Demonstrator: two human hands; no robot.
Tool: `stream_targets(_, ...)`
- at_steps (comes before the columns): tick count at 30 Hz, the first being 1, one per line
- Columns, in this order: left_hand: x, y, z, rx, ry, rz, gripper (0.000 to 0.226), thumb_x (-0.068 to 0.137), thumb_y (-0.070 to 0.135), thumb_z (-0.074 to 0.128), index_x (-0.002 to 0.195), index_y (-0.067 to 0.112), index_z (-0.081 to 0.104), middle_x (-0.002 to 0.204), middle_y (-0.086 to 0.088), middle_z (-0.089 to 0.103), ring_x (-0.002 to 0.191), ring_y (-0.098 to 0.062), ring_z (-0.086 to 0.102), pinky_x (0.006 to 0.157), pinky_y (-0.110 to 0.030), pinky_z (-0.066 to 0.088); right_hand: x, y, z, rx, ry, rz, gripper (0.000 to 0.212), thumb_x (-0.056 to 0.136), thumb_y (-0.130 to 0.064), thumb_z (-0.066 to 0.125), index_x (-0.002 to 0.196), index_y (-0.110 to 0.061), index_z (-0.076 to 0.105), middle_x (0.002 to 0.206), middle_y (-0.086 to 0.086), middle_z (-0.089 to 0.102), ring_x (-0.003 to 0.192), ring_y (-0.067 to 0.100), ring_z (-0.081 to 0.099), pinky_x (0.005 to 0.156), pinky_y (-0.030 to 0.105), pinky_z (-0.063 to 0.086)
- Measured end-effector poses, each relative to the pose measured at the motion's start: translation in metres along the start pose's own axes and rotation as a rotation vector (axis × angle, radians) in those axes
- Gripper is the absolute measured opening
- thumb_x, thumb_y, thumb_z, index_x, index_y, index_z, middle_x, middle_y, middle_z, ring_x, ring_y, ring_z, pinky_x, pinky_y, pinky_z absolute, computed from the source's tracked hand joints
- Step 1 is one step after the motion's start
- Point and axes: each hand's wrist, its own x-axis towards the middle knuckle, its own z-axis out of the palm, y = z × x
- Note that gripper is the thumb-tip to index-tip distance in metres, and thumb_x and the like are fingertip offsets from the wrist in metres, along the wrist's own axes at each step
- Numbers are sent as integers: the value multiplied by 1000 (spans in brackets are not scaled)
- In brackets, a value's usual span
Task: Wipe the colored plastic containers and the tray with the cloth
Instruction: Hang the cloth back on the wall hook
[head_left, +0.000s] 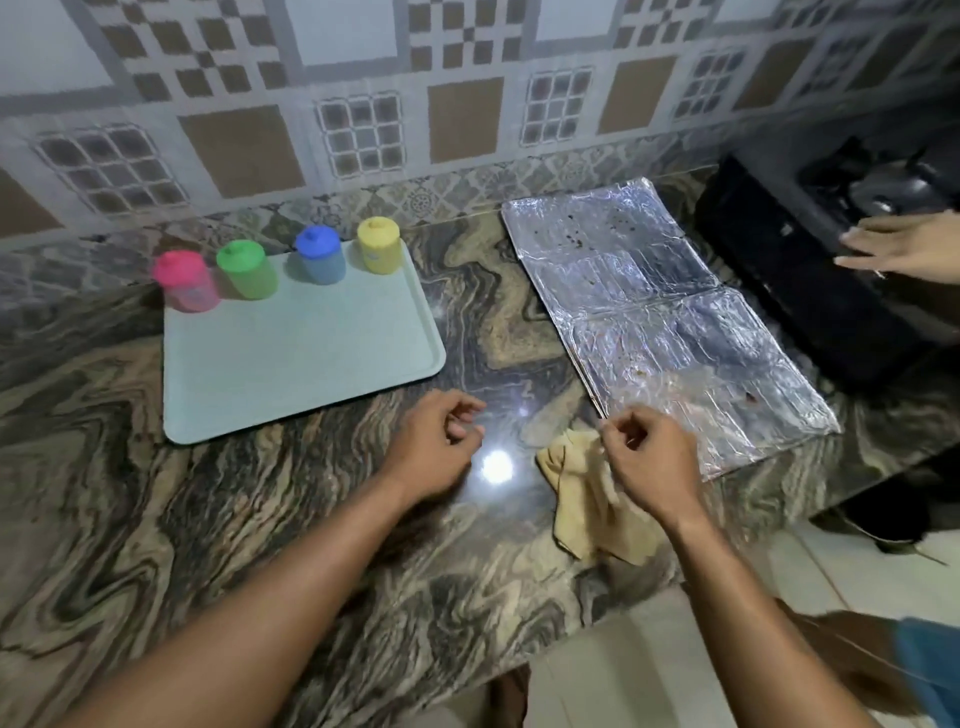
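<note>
A pale green tray (291, 358) lies on the marbled counter at the left. Along its far edge stand the lidded pink container (185, 283), green container (247, 271), blue container (320, 255) and yellow container (379, 245), all upright. A crumpled yellow cloth (582, 499) lies near the counter's front edge. My right hand (649, 457) hovers just above the cloth with its fingers loosely curled, and I see no grip on it. My left hand (441, 441) hangs left of the cloth, near the tray's front right corner, loosely curled and holding nothing.
A stained sheet of aluminium foil (665, 322) covers the counter right of the tray. Beyond it sits a black gas stove (810, 296), with another person's hand (904, 249) over it. The counter ends at the front right, above a tiled floor (675, 670).
</note>
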Motion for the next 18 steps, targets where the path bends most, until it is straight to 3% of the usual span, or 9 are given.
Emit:
stream_targets(3,10,31,38,26,-136,49,35,86,6,73,119,19,75,102,-2,65,79,-18,67,78,-22,48,-32,13,19,-101,-14,-9,27,88,-39,82,99,-19,67,95,2,72,92,28,67,80,39,53)
stream_targets(6,17,49,67,51,-240,66,44,90,1,65,130,19,71,115,-8,65,89,-20,69,80,-16,44,-42,25,29,-86,-5,19,38,84,-30,86,108,-18,61,107,4,64,104,33,65,89,44,53)
stream_targets(8,21,49,80,60,-292,48,46,93,2,62,136,18,68,123,-6,68,102,-17,70,90,-18,48,-41,29,29,-2,3,117,43,82,-23,88,114,-17,60,110,6,62,107,34,65,93,44,52)
stream_targets(10,23,46,87,44,-341,16,46,94,3,62,139,14,66,130,-10,73,111,-23,72,99,-29,54,-38,35,27,92,-17,200,46,82,-18,88,119,-14,60,101,4,67,101,33,67,89,38,51)
stream_targets(12,22,43,89,30,-362,-31,43,94,3,63,135,12,67,118,-13,76,102,-28,73,95,-34,57,-37,39,23,159,-69,222,31,85,-15,85,109,-15,66,80,-8,65,86,26,67,75,30,44)
stream_targets(15,15,43,82,-13,-341,-76,31,93,3,68,122,13,73,94,-9,68,80,-20,61,77,-27,49,-36,41,13,259,-77,167,12,91,-15,80,91,-21,71,72,-12,67,69,16,65,72,26,44)
stream_targets(18,1,47,62,-144,-313,-112,21,94,6,71,114,13,75,83,-7,64,70,-12,57,66,-23,49,-38,36,-2,392,-111,94,21,100,-12,70,82,-22,72,74,-8,70,70,8,62,74,29,45)
